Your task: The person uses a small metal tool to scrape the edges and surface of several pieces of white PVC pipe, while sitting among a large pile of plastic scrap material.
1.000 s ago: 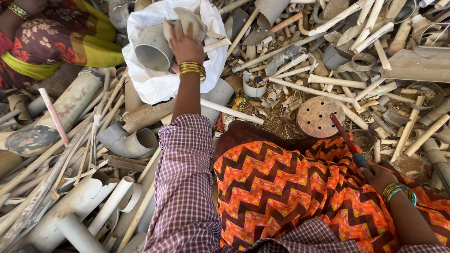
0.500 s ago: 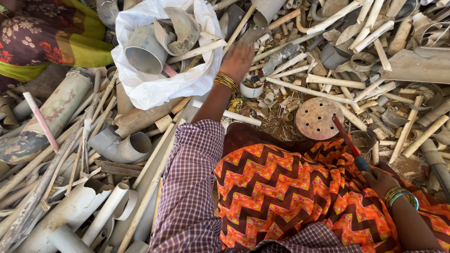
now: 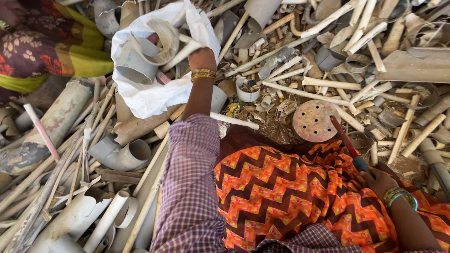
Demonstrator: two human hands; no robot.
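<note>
L hand [image 3: 201, 57] is up at the mouth of a white plastic sack [image 3: 150, 96], fingers curled onto a pale pipe piece [image 3: 187, 48] at the sack's rim; grip looks closed on it, though fingertips are partly hidden by the sack edge. Gold bangles [image 3: 203, 74] sit just below the grip on the wrist. Inside the sack, just left of the grip, a wide grey pipe section [image 3: 136, 63] w/ open end facing out, plus a curved broken pipe shard [image 3: 166, 35] above it.

R hand [image 3: 382, 180] rests low on the lap, wrapped around a red-handled tool [image 3: 346, 143] whose shaft runs up & left from the grip. Green bangles [image 3: 398, 197] just behind the grip. Beyond the tool tip, touching or just beside it, lies a round rusty perforated disc [image 3: 313, 121].

Around both: heap of scrap pipes [image 3: 304, 93], white/grey, mixed lengths. Grey elbow fitting [image 3: 119, 154] well below-left of the L grip. Another person in floral & yellow cloth [image 3: 51, 49] sits far left of the sack.
</note>
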